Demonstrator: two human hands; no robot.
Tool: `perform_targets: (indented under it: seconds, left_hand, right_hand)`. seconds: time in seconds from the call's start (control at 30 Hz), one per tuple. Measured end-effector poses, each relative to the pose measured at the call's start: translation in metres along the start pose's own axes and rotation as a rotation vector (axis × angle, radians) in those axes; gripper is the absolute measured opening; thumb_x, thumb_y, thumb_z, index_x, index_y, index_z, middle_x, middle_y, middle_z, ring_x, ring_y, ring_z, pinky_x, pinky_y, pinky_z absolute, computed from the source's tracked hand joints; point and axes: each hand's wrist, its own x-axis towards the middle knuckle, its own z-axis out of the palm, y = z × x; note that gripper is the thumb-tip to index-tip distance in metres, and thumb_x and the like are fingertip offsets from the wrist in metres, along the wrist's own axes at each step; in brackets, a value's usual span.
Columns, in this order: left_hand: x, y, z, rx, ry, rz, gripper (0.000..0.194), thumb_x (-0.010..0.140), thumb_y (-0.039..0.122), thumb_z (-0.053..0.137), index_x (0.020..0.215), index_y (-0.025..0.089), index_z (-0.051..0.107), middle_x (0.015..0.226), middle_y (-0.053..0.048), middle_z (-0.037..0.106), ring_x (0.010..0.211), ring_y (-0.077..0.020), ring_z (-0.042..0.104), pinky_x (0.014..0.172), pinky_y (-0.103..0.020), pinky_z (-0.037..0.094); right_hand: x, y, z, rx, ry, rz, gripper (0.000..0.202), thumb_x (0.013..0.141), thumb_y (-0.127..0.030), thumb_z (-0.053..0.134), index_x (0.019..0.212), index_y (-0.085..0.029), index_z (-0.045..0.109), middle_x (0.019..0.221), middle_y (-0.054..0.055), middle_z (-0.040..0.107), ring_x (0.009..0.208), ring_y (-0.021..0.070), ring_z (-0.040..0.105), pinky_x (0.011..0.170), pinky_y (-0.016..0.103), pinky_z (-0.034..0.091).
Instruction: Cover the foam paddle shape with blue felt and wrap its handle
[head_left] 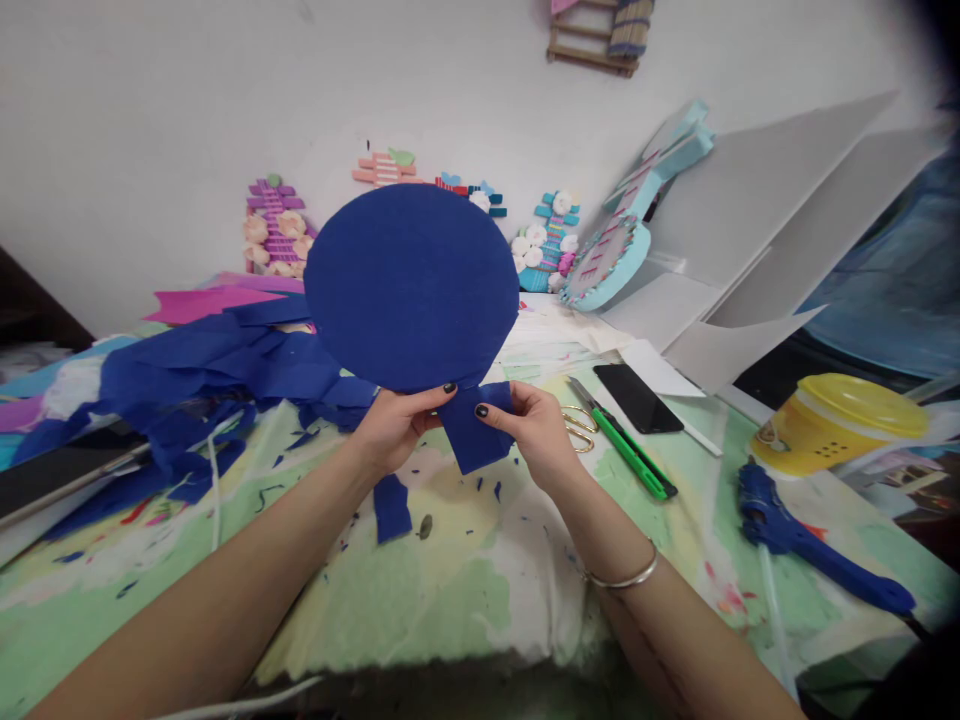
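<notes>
A large round piece covered in dark blue (412,285) stands upright above the table, its flat face toward me. My left hand (397,425) pinches its lower edge between thumb and fingers. At the bottom edge, a small blue strip (474,440) hangs down, and my right hand (536,425) grips it with the thumb across its front. Whether the strip is joined to the round piece, I cannot tell. Below my hands lies a loose blue scrap (392,508) on the stained cloth (450,600).
Crumpled blue sheets (210,360) pile up at left. At right lie gold-handled scissors (579,428), a green cutter knife (634,455), a black phone (637,398), a blue glue gun (817,555) and a yellow tub (840,420). A light-blue guitar-shaped craft (634,220) leans behind.
</notes>
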Motion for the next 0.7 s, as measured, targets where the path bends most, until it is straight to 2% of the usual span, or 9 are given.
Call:
perform_targets:
  seconds: [0.13,0.3,0.47,0.7]
  left_hand:
    - [0.0025,-0.0017,-0.0016,-0.068,-0.025,-0.046,0.018,0.071,0.026,0.075,0.086,0.015,0.072,0.085,-0.005,0.073,0.071,-0.0158,0.066,0.063,-0.026,0.053]
    - [0.0027,-0.0065,-0.0004,-0.019,0.003,-0.010,0.014,0.067,0.023,0.078,0.076,0.014,0.071,0.082,-0.006,0.073,0.072,-0.0171,0.066,0.067,-0.028,0.054]
    - [0.0000,-0.0084,0.0031,0.009,0.015,0.030,0.017,0.063,0.021,0.080,0.076,0.014,0.071,0.082,-0.004,0.073,0.075,-0.0171,0.066,0.070,-0.029,0.055]
    - [0.0006,-0.0081,0.0023,0.019,0.069,0.013,0.016,0.060,0.021,0.080,0.068,0.014,0.069,0.076,-0.004,0.072,0.075,-0.0182,0.067,0.071,-0.030,0.053]
  right_hand:
    - [0.0015,0.0019,-0.0012,-0.049,0.093,-0.045,0.020,0.059,-0.031,0.078,0.066,-0.018,0.065,0.065,0.001,0.067,0.058,0.0146,0.057,0.058,0.029,0.046]
    - [0.0011,0.0014,-0.0006,-0.160,0.230,-0.140,0.022,0.061,-0.030,0.075,0.055,-0.019,0.056,0.055,-0.002,0.058,0.052,0.0122,0.048,0.050,0.026,0.038]
    - [0.0003,0.0049,0.0019,-0.187,0.242,-0.188,0.022,0.065,-0.028,0.072,0.057,-0.020,0.053,0.055,-0.003,0.054,0.054,0.0117,0.046,0.051,0.025,0.036]
    - [-0.0020,0.0061,0.0059,-0.212,0.246,-0.215,0.024,0.067,-0.030,0.071,0.058,-0.020,0.052,0.056,-0.004,0.052,0.054,0.0110,0.044,0.051,0.024,0.036]
